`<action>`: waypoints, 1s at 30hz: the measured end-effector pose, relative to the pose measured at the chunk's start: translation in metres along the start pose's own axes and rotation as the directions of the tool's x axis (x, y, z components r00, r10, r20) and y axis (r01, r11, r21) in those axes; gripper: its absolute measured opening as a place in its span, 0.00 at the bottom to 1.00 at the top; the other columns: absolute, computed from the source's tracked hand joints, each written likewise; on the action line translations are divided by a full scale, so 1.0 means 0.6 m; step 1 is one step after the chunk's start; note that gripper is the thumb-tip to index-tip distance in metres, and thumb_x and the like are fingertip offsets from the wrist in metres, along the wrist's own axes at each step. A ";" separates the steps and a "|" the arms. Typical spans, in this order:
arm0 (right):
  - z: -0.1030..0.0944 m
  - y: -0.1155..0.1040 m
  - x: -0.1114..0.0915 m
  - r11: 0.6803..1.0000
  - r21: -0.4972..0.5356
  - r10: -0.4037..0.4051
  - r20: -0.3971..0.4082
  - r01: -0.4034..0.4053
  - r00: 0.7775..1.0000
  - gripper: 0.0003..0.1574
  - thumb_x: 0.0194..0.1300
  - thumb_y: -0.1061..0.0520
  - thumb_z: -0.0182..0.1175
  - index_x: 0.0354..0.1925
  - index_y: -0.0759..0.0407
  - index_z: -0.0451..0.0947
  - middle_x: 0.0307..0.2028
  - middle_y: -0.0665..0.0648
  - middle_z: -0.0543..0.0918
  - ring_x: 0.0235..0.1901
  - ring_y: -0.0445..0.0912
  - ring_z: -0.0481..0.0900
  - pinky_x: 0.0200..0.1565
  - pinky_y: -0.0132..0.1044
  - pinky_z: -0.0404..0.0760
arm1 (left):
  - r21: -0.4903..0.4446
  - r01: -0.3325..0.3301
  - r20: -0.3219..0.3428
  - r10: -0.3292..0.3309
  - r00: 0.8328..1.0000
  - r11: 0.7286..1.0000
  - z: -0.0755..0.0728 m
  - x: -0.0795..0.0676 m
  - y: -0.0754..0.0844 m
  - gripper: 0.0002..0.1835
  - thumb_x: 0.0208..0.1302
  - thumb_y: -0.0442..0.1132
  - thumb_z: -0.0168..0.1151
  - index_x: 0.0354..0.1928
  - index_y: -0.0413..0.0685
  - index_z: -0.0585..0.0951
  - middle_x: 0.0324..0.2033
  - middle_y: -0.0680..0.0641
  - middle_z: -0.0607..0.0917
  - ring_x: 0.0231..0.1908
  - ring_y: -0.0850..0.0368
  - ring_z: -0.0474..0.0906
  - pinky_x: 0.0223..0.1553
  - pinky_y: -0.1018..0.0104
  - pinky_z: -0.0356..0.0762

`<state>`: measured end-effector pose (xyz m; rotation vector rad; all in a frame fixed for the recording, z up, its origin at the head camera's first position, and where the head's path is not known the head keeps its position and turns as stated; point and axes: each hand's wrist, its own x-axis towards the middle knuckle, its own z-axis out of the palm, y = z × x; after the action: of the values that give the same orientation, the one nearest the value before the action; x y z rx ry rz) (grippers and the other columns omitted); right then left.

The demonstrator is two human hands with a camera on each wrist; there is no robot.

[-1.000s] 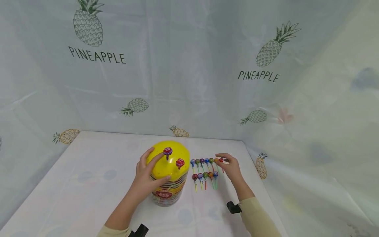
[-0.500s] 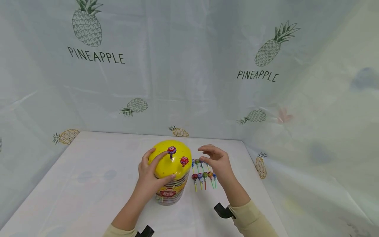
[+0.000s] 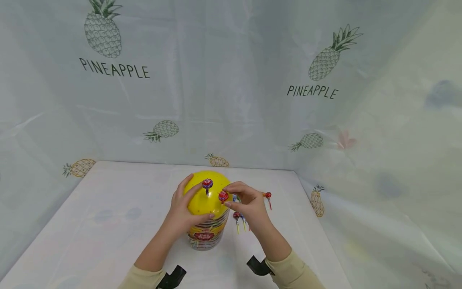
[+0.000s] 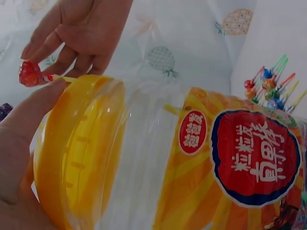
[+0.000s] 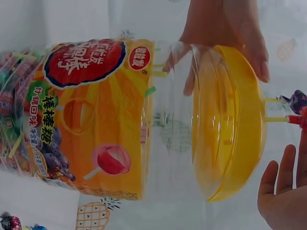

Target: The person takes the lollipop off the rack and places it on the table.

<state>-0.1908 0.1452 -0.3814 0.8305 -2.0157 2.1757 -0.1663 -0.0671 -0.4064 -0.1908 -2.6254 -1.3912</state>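
Note:
A clear plastic lollipop jar (image 5: 168,143) with a domed yellow lid (image 3: 197,204) stands upright before me. My left hand (image 3: 182,208) grips the lid from the left, thumb on the near side, fingers spread round the far side. Two lollipops stand stick-down in the lid. The red lollipop (image 3: 223,196) is nearer, and the purple-and-red lollipop (image 3: 207,184) is farther back. My right hand (image 3: 248,201) has its thumb and index finger on either side of the red lollipop's head, pinching it. Its stick (image 5: 276,119) enters the lid.
Lollipops (image 3: 236,215) lie in two rows right of the jar, mostly hidden behind my right hand. One red lollipop (image 3: 268,195) shows at the far right. A pineapple-print curtain (image 3: 223,88) hangs behind the white table (image 3: 119,208).
My right hand has moved left from the rows of lollipops to the red lollipop in the lid. My left hand stays on the lid; the jar shifted slightly.

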 end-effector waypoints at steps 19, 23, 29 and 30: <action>0.012 -0.002 0.001 1.000 0.010 -0.025 -0.010 0.026 1.000 0.16 0.59 0.67 0.68 0.46 0.71 0.80 0.46 0.57 0.85 0.54 0.53 0.78 0.58 0.42 0.75 | -0.002 -0.064 0.008 0.064 0.998 0.998 -0.003 -0.001 -0.019 0.44 0.46 0.50 0.79 0.67 0.54 0.72 0.75 0.52 0.47 0.69 0.35 0.48 0.56 0.31 0.67; 0.000 -0.011 -0.002 0.999 0.011 -0.047 -0.029 0.047 0.998 0.15 0.59 0.68 0.67 0.45 0.72 0.80 0.47 0.59 0.84 0.53 0.54 0.79 0.55 0.43 0.77 | -0.001 -0.059 0.003 0.059 0.998 0.998 -0.002 -0.001 -0.021 0.43 0.46 0.51 0.79 0.66 0.55 0.73 0.75 0.52 0.48 0.69 0.35 0.48 0.56 0.30 0.66; -0.039 -0.001 -0.008 0.999 -0.038 -0.038 -0.062 0.035 0.997 0.15 0.59 0.69 0.66 0.46 0.72 0.80 0.48 0.60 0.83 0.50 0.52 0.80 0.53 0.41 0.80 | 0.003 -0.054 0.002 0.054 0.999 0.999 -0.002 -0.002 -0.021 0.43 0.45 0.51 0.79 0.66 0.56 0.73 0.75 0.53 0.48 0.69 0.35 0.47 0.56 0.29 0.64; -0.046 0.003 -0.009 0.998 -0.049 -0.033 -0.066 0.029 0.997 0.15 0.59 0.69 0.66 0.46 0.71 0.80 0.48 0.60 0.83 0.50 0.52 0.80 0.53 0.40 0.80 | 0.003 -0.053 0.000 0.053 0.999 0.999 -0.002 -0.002 -0.021 0.43 0.45 0.51 0.79 0.66 0.56 0.73 0.75 0.53 0.48 0.70 0.35 0.47 0.57 0.29 0.64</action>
<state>-0.1965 0.1728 -0.3855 0.7679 -2.0014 2.1010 -0.1674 -0.0753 -0.4163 -0.2576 -2.6023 -1.3696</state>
